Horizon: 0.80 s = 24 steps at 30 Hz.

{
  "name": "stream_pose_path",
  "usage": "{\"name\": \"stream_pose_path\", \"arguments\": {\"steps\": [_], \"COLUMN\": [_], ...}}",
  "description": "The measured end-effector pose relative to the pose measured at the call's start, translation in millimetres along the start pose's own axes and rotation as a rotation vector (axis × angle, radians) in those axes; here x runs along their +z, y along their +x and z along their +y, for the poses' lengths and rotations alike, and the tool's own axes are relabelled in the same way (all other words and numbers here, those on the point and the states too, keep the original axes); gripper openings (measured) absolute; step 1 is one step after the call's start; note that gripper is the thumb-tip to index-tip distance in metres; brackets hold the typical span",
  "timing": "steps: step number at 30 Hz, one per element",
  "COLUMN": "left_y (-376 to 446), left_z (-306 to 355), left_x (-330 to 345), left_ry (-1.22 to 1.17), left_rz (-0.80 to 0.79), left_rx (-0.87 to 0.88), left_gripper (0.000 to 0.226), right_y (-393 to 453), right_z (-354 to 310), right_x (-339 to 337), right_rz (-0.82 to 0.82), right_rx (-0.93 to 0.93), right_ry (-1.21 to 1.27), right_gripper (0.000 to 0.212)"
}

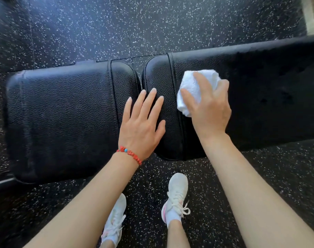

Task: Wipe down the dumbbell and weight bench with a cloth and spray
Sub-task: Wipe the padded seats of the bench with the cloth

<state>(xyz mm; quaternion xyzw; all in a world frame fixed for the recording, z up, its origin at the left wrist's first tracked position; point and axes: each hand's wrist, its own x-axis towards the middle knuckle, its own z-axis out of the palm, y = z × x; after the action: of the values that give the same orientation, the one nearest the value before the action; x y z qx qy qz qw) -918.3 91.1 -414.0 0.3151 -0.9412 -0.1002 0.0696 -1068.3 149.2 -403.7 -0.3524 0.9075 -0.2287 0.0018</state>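
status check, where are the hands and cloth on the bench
Right hand pressing white cloth on bench back pad. Left hand flat, empty, across the pad gap. Nothing in the way; dumbbell, spray out of view.

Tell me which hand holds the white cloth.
The right hand presses the white cloth on the bench. The left hand, with the red bracelet, lies flat and empty.

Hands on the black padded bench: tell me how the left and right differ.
The left hand lies flat and empty, fingers spread, across the gap between the pads; the right hand grips a bunched white cloth on the longer pad. The left wrist wears a red beaded bracelet; the right is bare. Both press the black padded bench.
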Motion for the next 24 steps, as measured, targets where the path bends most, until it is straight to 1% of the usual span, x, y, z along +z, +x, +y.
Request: {"name": "stream_pose_path", "arguments": {"steps": [2,4,6,7,10,15,18,22,24], "left_y": [1,2,2,2,3,2,3,4,8], "left_z": [0,4,6,7,7,7,7,10,15], "left_x": [-1,-2,-4,-4,-3,1,1,-3,-5], "left_ry": [0.009,0.025,0.042,0.051,0.070,0.096,0.110,0.095,0.069], "left_rz": [0.008,0.008,0.006,0.007,0.003,-0.006,-0.008,-0.017,-0.013], "left_rx": [-0.006,-0.019,-0.034,-0.037,-0.034,-0.030,-0.024,-0.043,-0.061], "left_gripper": [0.050,0.049,0.049,0.049,0.049,0.051,0.050,0.050,0.052], "right_y": [-21,-56,-81,-83,-60,18,50,49,55], "right_z": [8,21,34,39,37,-1,-14,-1,17], "right_x": [-7,-21,-31,-31,-25,-4,6,-1,-8], "right_rz": [-0.002,-0.051,-0.091,-0.082,-0.058,-0.092,-0.159,-0.170,-0.155], "right_rx": [-0.017,-0.043,-0.108,-0.152,-0.221,-0.143,-0.116,-0.212,-0.204], "right_ry": [0.014,0.009,-0.012,-0.018,-0.003,0.048,0.006,0.050,0.025], "right_gripper": [0.043,0.043,0.042,0.040,0.038,0.037,0.040,0.042,0.042]}}
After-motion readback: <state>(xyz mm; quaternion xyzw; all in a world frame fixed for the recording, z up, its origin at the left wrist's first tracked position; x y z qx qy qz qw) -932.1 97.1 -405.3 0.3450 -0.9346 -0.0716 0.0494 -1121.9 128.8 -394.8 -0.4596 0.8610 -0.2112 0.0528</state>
